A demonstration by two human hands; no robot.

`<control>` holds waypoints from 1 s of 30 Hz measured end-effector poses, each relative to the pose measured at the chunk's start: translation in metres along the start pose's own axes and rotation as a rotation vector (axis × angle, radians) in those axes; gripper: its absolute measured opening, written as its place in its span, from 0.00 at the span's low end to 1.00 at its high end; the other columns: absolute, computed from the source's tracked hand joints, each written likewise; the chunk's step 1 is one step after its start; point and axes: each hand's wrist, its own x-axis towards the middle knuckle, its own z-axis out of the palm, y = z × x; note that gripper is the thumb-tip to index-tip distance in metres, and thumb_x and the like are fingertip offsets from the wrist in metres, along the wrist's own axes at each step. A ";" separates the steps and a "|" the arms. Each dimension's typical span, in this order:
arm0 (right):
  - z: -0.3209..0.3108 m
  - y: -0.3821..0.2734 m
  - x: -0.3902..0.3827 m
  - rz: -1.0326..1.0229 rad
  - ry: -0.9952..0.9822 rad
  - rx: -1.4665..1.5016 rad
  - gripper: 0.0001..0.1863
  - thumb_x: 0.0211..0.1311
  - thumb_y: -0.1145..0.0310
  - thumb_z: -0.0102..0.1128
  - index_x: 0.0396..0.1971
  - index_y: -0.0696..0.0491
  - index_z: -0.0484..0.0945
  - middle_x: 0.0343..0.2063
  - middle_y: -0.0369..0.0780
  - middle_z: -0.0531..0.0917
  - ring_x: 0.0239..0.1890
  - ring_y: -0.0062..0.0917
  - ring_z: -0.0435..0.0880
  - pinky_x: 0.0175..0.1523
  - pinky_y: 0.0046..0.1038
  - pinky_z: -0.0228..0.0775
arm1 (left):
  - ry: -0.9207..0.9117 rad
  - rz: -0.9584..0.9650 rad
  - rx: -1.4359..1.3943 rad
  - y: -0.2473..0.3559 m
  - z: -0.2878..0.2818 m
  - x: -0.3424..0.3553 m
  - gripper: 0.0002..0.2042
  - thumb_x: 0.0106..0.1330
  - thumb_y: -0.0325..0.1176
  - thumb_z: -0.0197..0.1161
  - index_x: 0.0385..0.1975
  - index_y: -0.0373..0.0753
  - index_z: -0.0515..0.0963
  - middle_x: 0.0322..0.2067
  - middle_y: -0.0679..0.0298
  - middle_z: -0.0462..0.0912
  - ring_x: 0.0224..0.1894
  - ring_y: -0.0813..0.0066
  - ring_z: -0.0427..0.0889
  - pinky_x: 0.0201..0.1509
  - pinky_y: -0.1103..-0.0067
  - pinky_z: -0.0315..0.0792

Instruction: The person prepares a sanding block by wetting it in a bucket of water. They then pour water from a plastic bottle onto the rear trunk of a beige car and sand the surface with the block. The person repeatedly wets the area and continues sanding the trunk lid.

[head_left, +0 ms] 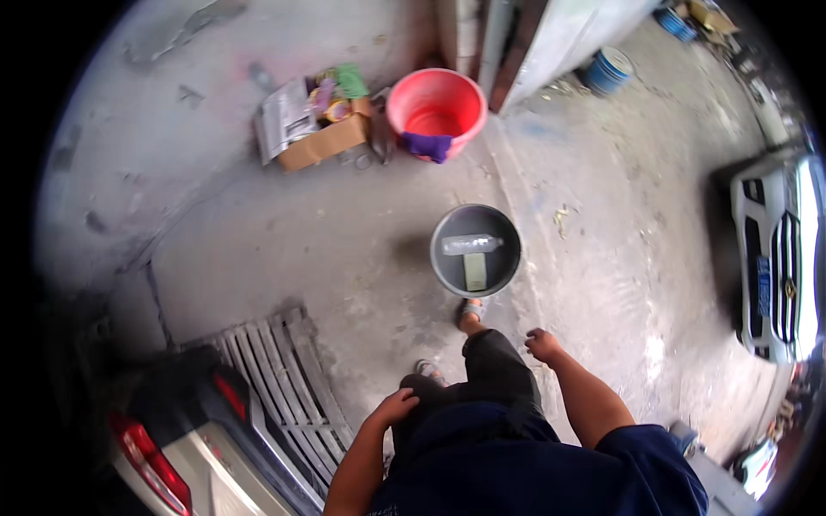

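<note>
My left hand point(398, 404) hangs by my left thigh, fingers loosely bent and slightly apart, with nothing visible in it. Out to the right of my leg is my right hand point(542, 344), its fingers loosely curled but apart, and no object shows in it. A round grey tub point(440, 267) is just ahead of my front foot, nearer to my right hand than to my left; neither hand touches it. Inside lie a clear plastic bottle point(469, 245) on its side and a pale green rectangular block or packet point(475, 272).
A red tub point(465, 90) with a purple cloth point(428, 146) over its rim stands ahead by a cardboard box point(323, 144) of odds and ends. Slatted metal grating point(288, 378) and a car's rear point(206, 456) are at left, another car's front point(770, 258) at right. A blue bucket point(607, 73) stands far right.
</note>
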 end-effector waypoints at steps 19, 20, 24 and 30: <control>0.128 -0.284 0.314 -0.159 0.301 0.127 0.26 0.58 0.59 0.62 0.53 0.60 0.76 0.46 0.55 0.82 0.53 0.49 0.81 0.58 0.41 0.73 | -0.078 -0.226 0.645 -0.041 -0.010 0.171 0.38 0.61 0.59 0.61 0.71 0.53 0.62 0.75 0.48 0.43 0.73 0.33 0.48 0.67 0.42 0.59; 0.137 -0.284 0.327 -0.158 0.378 0.098 0.25 0.59 0.59 0.62 0.52 0.60 0.77 0.46 0.55 0.82 0.52 0.49 0.81 0.58 0.41 0.73 | -0.004 -0.172 0.630 -0.049 -0.010 0.173 0.36 0.61 0.57 0.62 0.69 0.51 0.67 0.74 0.47 0.48 0.72 0.33 0.52 0.67 0.44 0.61; 0.161 -0.285 0.350 -0.192 0.492 0.158 0.14 0.62 0.63 0.59 0.41 0.58 0.77 0.41 0.54 0.82 0.47 0.52 0.80 0.53 0.47 0.73 | 0.163 -0.047 0.629 -0.073 -0.015 0.174 0.28 0.58 0.51 0.65 0.58 0.45 0.78 0.68 0.46 0.61 0.66 0.33 0.62 0.62 0.48 0.69; 0.177 -0.274 0.357 -0.225 0.650 0.297 0.09 0.63 0.66 0.55 0.33 0.57 0.75 0.35 0.54 0.81 0.41 0.56 0.79 0.47 0.49 0.72 | 0.216 0.048 0.659 -0.078 -0.018 0.176 0.26 0.57 0.49 0.66 0.54 0.43 0.80 0.65 0.45 0.66 0.63 0.33 0.66 0.59 0.49 0.71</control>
